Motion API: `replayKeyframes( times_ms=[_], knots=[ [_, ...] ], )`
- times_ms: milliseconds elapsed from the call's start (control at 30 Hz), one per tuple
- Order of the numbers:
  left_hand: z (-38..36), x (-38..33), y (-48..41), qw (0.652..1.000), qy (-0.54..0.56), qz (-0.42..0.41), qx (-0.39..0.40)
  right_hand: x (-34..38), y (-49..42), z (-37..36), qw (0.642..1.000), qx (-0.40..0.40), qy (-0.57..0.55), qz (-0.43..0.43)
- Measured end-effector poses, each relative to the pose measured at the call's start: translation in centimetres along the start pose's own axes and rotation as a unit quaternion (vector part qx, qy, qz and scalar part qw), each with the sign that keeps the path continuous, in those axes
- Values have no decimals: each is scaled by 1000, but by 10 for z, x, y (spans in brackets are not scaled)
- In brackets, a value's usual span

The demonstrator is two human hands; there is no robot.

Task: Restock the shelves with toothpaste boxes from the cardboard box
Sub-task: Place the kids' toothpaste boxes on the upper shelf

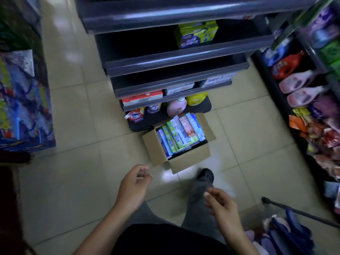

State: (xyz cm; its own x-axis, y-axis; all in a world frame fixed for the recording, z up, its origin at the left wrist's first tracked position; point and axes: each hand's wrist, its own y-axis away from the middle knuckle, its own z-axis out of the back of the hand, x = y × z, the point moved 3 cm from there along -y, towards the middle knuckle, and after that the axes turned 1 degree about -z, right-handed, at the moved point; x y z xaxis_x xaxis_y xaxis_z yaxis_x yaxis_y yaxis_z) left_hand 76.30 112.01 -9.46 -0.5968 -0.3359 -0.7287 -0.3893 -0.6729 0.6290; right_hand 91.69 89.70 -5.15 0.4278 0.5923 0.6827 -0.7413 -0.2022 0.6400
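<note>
An open cardboard box (189,159) stands on the tiled floor in front of a dark shelf unit (171,61). Inside it lie several toothpaste boxes (179,134), green, blue and orange, packed side by side. My left hand (135,186) hovers below and left of the box, fingers loosely curled, holding nothing. My right hand (220,205) hangs lower right, also loosely curled and holding nothing. Both hands are apart from the box. The upper shelves are mostly bare, with one yellow-green pack (196,33) on the second shelf.
Lower shelves hold red and white cartons (142,98), a pink bottle (176,105) and detergent pouches (135,115). Bottles and packets fill the rack on the right (303,85). A blue stack stands left (24,107). My shoe (206,174) is near the box.
</note>
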Motion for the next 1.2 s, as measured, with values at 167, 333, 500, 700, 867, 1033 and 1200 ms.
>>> replayKeyframes(
  times_ms=[167,333,500,700,867,1033,1200],
  knots=[
    [-93,-18,-32,998,20,40,-47,24,-111,50,998,56,35,-8],
    [-186,-34,-80,988,59,72,-127,53,-248,82,977,163,129,39],
    [-241,-29,-141,973,102,90,-187,66,-376,61,943,193,242,123],
    [-306,22,-254,974,87,116,-174,26,-496,-12,914,209,310,158],
    [-359,69,-346,990,9,73,-119,-34,-556,-65,893,184,348,219],
    [-384,95,-384,986,-8,34,-162,-75,-575,-81,888,158,336,272],
    [-384,101,-388,983,-21,11,-184,-75,-568,-78,877,141,334,316]
  ],
)
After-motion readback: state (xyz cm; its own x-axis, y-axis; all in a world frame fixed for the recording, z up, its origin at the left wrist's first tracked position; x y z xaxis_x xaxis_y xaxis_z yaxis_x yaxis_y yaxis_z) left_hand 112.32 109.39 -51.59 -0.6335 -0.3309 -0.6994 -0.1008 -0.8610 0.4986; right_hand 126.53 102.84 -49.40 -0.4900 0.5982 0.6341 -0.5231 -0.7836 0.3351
